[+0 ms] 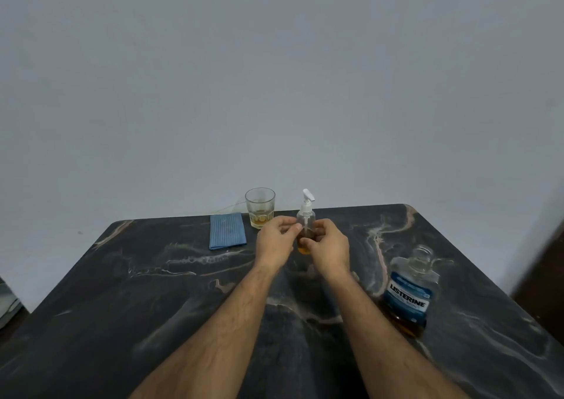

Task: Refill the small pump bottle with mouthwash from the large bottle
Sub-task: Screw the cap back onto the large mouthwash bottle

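The small clear pump bottle (306,215) stands upright at the middle of the dark marble table (152,291), white pump head on top, amber liquid low inside. My left hand (274,241) pinches its left side with curled fingers. My right hand (328,247) wraps round its lower body from the right. The large mouthwash bottle (410,288), with a blue label, no cap visible on its neck and amber liquid near the bottom, stands at the right, apart from both hands.
A drinking glass (260,208) with a little amber liquid stands at the table's far edge, just left of the pump bottle. A folded blue cloth (227,230) lies left of the glass. A grey wall rises behind the table.
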